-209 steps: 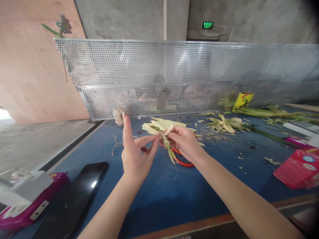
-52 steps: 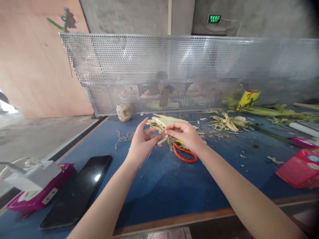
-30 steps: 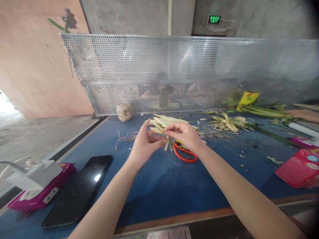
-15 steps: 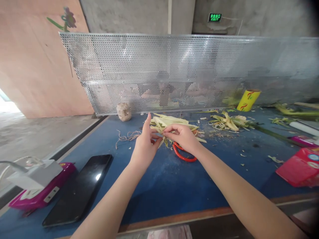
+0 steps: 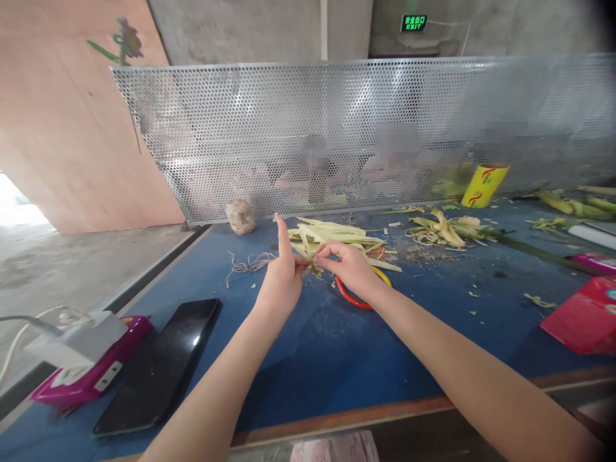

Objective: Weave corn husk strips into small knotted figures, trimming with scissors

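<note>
Pale yellow-green corn husk strips (image 5: 337, 232) lie in a loose bundle at the table's middle, their gathered ends toward me. My left hand (image 5: 283, 276) grips the gathered end from the left, one finger pointing straight up; its other fingers are partly hidden. From the right, the thumb and fingertips of my right hand (image 5: 345, 264) pinch at the same end. Whether a thin string runs between the fingertips is too small to make out. Beneath my right hand rests a pair of scissors (image 5: 353, 300) with red and yellow handles, its blades hidden.
Thin string (image 5: 250, 264) and a wrapped roll (image 5: 240, 216) sit left of the husks. A phone (image 5: 158, 369) and purple power strip (image 5: 91, 382) occupy the near left. Husk scraps (image 5: 445, 230), a yellow roll (image 5: 485, 186) and a red box (image 5: 582, 317) are rightward. A perforated metal screen (image 5: 269, 141) stands behind.
My left hand has turned slightly, and its thumb is less visible. My right hand stays at the bundle's end. More of the yellow scissor handle shows. The view has shifted a little.
</note>
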A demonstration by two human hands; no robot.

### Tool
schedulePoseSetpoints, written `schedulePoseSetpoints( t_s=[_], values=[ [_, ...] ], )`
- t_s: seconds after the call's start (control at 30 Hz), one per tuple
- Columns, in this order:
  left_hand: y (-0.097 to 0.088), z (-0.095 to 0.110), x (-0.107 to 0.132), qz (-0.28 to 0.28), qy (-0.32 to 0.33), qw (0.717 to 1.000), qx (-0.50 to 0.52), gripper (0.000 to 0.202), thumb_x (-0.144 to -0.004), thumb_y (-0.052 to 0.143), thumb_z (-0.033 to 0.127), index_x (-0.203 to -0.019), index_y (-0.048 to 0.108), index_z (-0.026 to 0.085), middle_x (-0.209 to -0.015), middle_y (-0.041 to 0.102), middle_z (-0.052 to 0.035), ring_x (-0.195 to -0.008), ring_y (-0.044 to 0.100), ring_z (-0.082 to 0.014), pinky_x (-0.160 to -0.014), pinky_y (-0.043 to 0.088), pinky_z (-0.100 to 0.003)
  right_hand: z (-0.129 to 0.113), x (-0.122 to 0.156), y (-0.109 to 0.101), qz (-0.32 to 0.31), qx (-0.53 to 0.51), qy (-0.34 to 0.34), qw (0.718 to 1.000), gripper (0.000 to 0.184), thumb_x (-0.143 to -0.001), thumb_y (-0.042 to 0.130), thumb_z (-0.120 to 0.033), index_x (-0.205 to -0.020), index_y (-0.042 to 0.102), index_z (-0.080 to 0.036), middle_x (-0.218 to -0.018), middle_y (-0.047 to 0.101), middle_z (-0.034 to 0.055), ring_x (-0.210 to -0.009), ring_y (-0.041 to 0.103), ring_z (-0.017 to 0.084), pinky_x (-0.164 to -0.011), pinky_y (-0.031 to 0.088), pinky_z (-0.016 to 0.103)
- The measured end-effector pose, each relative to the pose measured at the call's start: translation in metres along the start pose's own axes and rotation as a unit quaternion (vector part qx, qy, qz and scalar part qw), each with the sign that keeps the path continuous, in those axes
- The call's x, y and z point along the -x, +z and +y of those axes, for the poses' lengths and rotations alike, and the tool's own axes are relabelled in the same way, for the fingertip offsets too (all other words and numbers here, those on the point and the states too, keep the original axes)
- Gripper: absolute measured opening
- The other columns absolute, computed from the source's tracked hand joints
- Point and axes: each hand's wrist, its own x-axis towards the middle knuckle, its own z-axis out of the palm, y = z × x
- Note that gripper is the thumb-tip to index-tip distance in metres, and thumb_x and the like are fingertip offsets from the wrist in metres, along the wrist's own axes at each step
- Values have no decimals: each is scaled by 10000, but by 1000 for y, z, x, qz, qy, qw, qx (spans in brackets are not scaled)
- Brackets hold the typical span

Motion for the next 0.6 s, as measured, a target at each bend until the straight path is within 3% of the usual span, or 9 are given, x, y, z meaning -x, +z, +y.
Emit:
schedulePoseSetpoints(
  t_s=[0.2, 0.4, 0.6],
  values=[
    [2, 2, -1, -4, -8, 1000, -20, 904, -718, 494, 78, -1415, -80, 112, -660, 673, -15, -547, 555, -114, -603, 423, -219, 0, 1, 2, 15, -24, 15, 999, 115, -718, 596, -267, -636, 556, -199, -748, 628, 14, -763, 576, 163, -752, 408, 285],
    [3, 0, -2, -16, -17, 996, -86, 907, -713, 483, 78, -1405, -103, 64, -726, 692, -59, -633, 593, -147, -659, 447, -261, -1, -1, 1, 17, -30, 25, 999, 129, -701, 604, -284, -622, 547, -200, -765, 627, 21, -784, 579, 173, -771, 409, 294],
    [3, -2, -4, -17, -34, 996, -80, 893, -699, 478, 51, -1413, -58, 63, -739, 689, -66, -661, 595, -161, -697, 449, -292, 1, 0, 1, 18, -41, 36, 998, 163, -692, 605, -332, -635, 550, -190, -814, 633, 36, -825, 577, 188, -795, 401, 310]
  ],
)
